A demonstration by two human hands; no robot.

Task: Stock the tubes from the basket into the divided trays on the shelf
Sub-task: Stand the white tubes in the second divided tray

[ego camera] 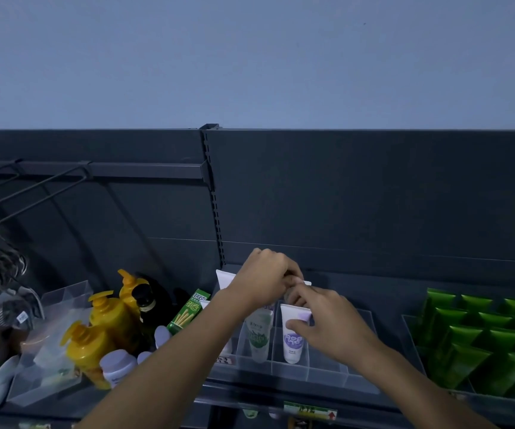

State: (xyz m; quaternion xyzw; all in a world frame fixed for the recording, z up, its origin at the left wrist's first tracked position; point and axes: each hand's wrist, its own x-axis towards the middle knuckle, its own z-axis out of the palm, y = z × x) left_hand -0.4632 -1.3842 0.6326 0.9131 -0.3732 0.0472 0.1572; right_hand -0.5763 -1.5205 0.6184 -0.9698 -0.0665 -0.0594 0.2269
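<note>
1. Far left on the shelf (383, 289), yellow pump bottles (107, 317), a dark bottle (146, 305) and a green snack box (188, 311) stand outside the job.
2. The left hand (265, 280) reaches to the back of the clear divided tray (281, 371), fingers curled and bunched together. A white tube end (307, 283) peeks out just past the fingertips; whether they pinch it cannot be told.
3. A green-labelled tube (259, 335) stands cap-down in its own compartment, just below that hand.
4. One compartment to the right, the right hand (324, 320) grips the purple-labelled tube (293, 339), thumb pressed on its front and fingers curled behind its top edge. The tube stands near upright, cap toward the tray floor.
5. Far right, green pouches (479, 335) fill a separate tray.
6. Judged from this, the step in hand is seating and squaring the purple-labelled tube in its slot. The next move calls for letting go without tipping it, then reaching for another tube; the basket is out of view.
</note>
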